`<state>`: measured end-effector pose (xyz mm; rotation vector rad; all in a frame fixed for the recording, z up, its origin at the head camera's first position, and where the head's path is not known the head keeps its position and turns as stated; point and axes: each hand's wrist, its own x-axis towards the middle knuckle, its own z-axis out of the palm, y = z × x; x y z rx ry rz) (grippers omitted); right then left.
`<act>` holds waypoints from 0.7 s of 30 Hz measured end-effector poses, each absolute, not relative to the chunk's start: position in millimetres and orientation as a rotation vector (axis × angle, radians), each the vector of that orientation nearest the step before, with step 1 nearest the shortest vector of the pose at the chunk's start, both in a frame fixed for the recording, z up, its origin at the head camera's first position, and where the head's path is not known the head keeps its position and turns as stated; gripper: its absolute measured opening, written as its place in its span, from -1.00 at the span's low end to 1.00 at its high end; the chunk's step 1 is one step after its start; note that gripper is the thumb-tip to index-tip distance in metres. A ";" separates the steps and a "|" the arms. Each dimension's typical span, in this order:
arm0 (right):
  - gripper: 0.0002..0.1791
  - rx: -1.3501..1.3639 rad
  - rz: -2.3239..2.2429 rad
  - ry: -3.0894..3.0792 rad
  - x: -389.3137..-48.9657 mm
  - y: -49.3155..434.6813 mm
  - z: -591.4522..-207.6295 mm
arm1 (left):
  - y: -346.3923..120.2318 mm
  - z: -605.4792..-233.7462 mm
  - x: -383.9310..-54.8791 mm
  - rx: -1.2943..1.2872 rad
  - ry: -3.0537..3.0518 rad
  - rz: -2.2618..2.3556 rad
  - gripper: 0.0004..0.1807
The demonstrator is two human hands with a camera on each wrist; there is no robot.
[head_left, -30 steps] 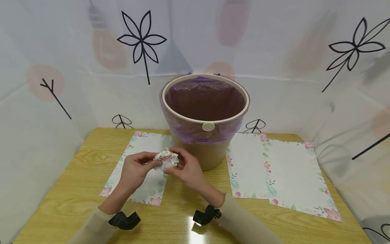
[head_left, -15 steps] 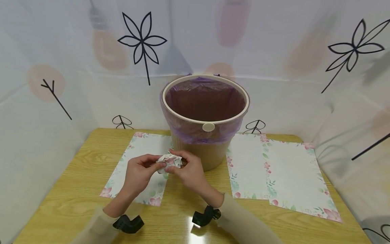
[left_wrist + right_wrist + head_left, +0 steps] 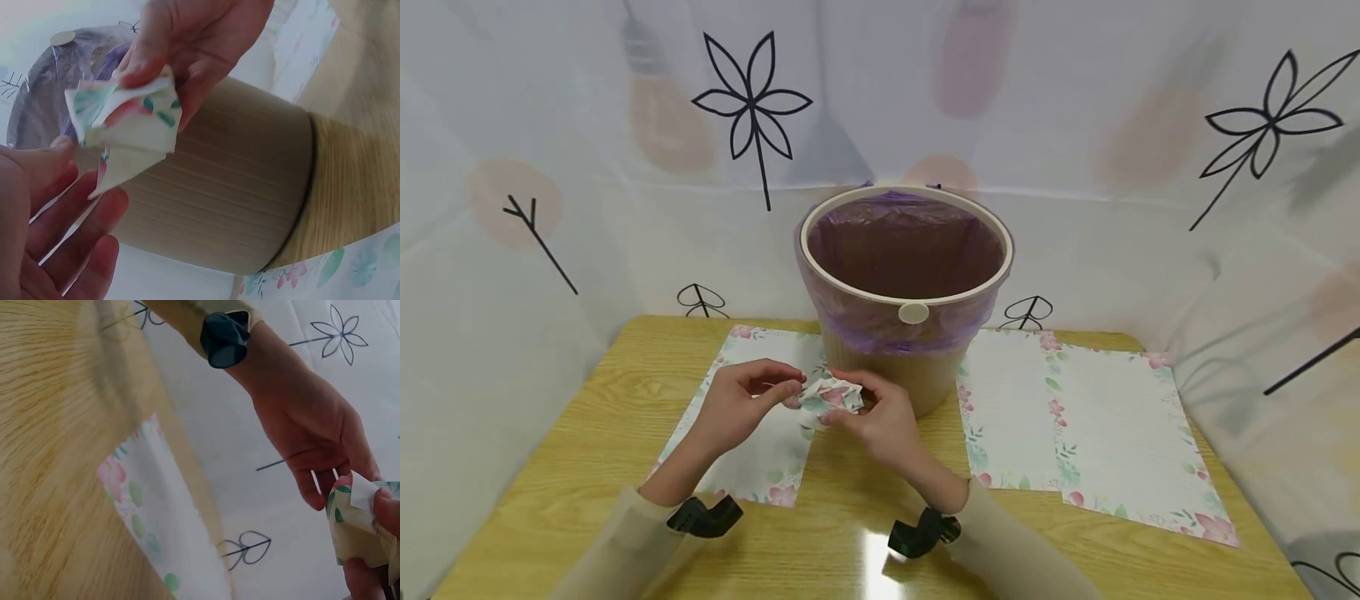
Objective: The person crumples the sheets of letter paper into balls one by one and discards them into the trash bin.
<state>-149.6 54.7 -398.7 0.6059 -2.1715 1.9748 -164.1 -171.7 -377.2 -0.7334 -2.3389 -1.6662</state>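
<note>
A crumpled floral-bordered sheet of paper (image 3: pixel 833 397) is in my right hand (image 3: pixel 889 423), pinched between thumb and fingers just in front of the bin. Pink and green print shows on its folds in the left wrist view, where a pointed corner of the paper (image 3: pixel 134 128) hangs down. My left hand (image 3: pixel 730 410) is at the left side of the wad, its fingers loosely spread and holding nothing. In the right wrist view the left hand (image 3: pixel 306 419) faces the wad, while only a few right-hand fingers show at the lower right edge.
Behind the hands stands a beige bin (image 3: pixel 917 375) lined with a purple bag (image 3: pixel 850 312). One flat floral sheet (image 3: pixel 752 467) lies left of it; two more, a near sheet (image 3: pixel 1011 417) and an outer sheet (image 3: pixel 1138 442), overlap on the right. Patterned cloth (image 3: pixel 625 217) encloses the wooden table (image 3: pixel 557 483).
My left hand has come away from the paper and its fingers have spread. The right hand has shifted slightly rightward with the wad.
</note>
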 end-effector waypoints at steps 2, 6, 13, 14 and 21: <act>-0.46 0.600 1.980 -2.170 -148.3 59.9 -400.4 | -172.0 -376.1 -168.0 -0.713 -2.337 -1.626 -0.88; -0.45 0.615 1.927 -2.172 -145.4 73.8 -403.8 | -171.8 -372.0 -176.4 -0.687 -2.278 -1.594 -0.85; -0.44 0.655 1.845 -2.199 -142.9 109.0 -407.3 | -160.5 -343.7 -183.1 -0.606 -2.207 -1.504 -0.82; -0.44 0.649 1.834 -2.210 -142.3 114.9 -406.8 | -157.5 -336.7 -182.2 -0.604 -2.199 -1.487 -0.82; -0.45 0.682 1.838 -2.233 -140.0 154.0 -403.1 | -143.6 -301.5 -183.2 -0.629 -2.072 -1.437 -0.81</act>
